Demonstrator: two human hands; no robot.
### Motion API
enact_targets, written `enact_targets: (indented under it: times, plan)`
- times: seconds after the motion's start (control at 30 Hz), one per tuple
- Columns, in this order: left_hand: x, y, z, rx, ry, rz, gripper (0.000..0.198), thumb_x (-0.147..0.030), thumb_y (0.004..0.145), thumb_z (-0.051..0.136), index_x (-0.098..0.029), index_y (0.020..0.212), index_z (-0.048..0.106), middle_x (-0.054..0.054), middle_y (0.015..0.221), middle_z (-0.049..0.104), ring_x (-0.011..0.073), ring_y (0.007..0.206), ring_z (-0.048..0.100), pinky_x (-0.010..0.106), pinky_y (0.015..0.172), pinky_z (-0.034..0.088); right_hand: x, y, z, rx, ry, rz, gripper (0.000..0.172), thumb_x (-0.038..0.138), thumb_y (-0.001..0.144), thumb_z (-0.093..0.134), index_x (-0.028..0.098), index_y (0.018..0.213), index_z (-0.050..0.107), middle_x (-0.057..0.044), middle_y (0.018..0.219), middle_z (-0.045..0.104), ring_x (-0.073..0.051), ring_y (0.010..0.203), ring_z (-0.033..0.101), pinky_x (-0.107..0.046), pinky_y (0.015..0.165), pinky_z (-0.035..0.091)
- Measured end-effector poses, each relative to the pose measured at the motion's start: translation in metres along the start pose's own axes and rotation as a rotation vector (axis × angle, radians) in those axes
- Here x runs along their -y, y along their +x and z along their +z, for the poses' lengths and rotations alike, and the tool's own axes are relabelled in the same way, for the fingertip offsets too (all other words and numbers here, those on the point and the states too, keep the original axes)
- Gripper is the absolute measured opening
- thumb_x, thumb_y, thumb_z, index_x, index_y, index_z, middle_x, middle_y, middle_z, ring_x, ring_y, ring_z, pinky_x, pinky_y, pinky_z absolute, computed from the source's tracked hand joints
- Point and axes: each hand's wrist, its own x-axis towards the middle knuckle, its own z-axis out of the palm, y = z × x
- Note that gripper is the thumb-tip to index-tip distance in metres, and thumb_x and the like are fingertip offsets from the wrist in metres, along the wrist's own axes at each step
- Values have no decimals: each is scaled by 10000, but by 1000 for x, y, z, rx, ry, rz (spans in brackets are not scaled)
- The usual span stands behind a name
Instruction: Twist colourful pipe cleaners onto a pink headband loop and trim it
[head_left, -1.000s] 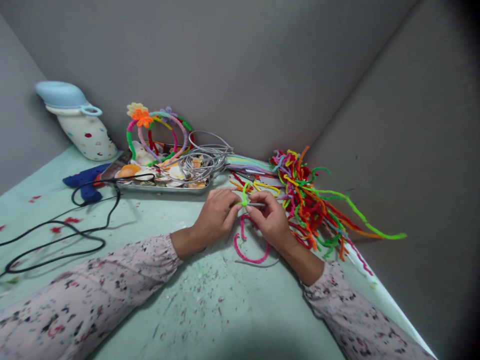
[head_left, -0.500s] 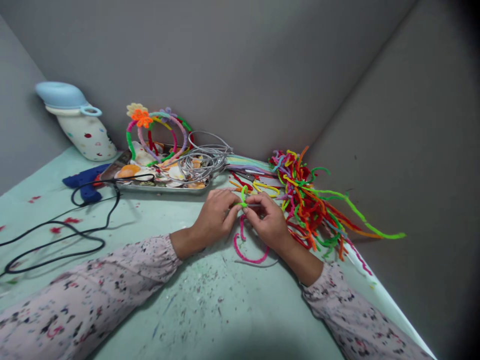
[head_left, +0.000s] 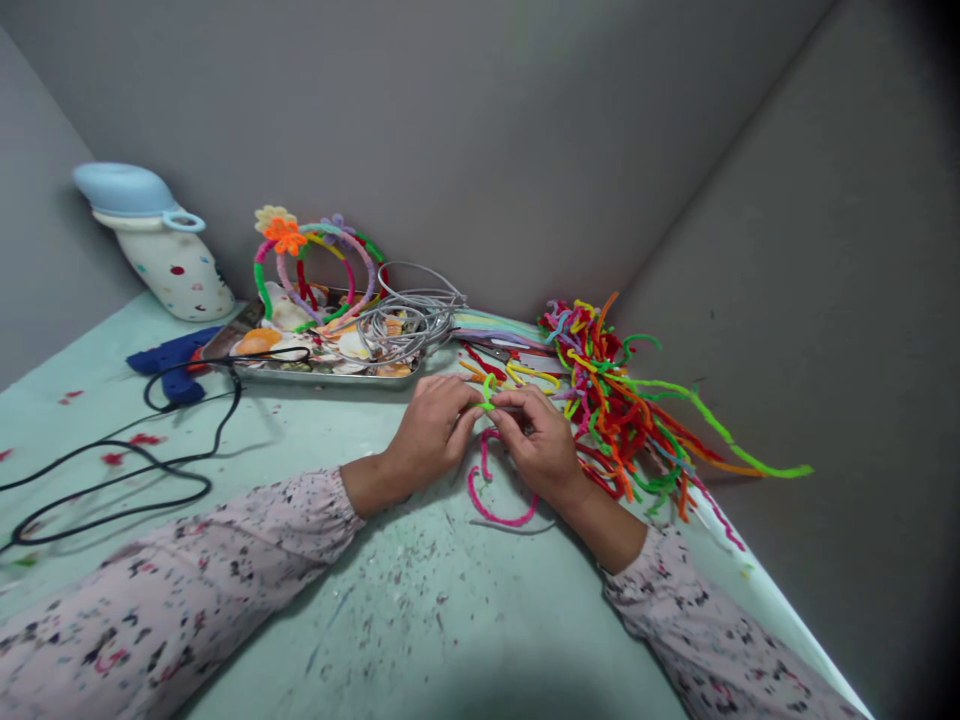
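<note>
Between my fingertips is a short bright green pipe cleaner [head_left: 489, 388], with a small loop standing up. My left hand [head_left: 433, 428] pinches it from the left with thumb and forefinger. My right hand [head_left: 537, 436] pinches it from the right, so the two hands almost touch. On the table below them lies a curved pink pipe cleaner [head_left: 501, 518], partly hidden by my right hand. A thin grey wire [head_left: 517, 530] curves just beside the pink piece.
Tangled coloured pipe cleaners [head_left: 619, 410] lie at the right. A metal tray [head_left: 337, 380] at the back holds a coil of grey wire [head_left: 409, 325] and colourful hoops [head_left: 367, 270]. A blue glue gun [head_left: 176, 362] with a black cord and a bottle [head_left: 169, 265] stand left.
Both hands stay nearly in place, still pinching the green pipe cleaner. Its loop and the fingertips have shifted only very slightly.
</note>
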Motion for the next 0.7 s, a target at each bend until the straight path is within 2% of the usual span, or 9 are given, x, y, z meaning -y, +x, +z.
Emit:
enact_targets:
  times: [0.53,0.7]
  plan:
    - [0,-1,0,9,41,27,104,-217,924,459,-183,890,551,35,837,619,192,840,530,380,860,372,3,2,-3,27,-79,-48,68,201,893,555,201,936,608,-33,864,585,-171,800,570,-311,722,474]
    - [-2,0,-2,7,35,22,109,-214,924,452,-182,886,549,37,836,615,192,841,527,386,877,369,1,1,-2,18,36,49,74,248,881,579,217,926,629,-29,876,596,-162,773,581,-295,684,489]
